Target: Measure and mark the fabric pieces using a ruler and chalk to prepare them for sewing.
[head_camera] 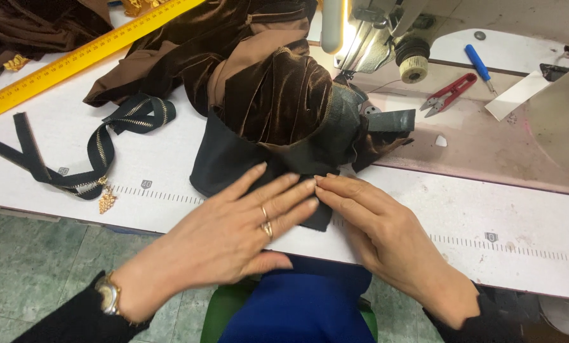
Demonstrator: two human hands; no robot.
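Observation:
My left hand (234,232) lies flat, fingers together, pressing on a black strip of fabric (224,162) at the table's front edge. My right hand (376,225) rests beside it, fingertips meeting the left ones on the same black piece. That strip is joined to a brown velvet garment (278,89) bunched up behind it, which runs under the sewing machine head (376,35). Neither hand grips anything; both press down.
A black zipper with a gold pull (97,162) lies to the left. A yellow ruler (75,60) crosses the far left. Red thread snips (449,94) and a blue tool (478,62) sit right of the machine. More brown cloth (30,25) is heaped far left.

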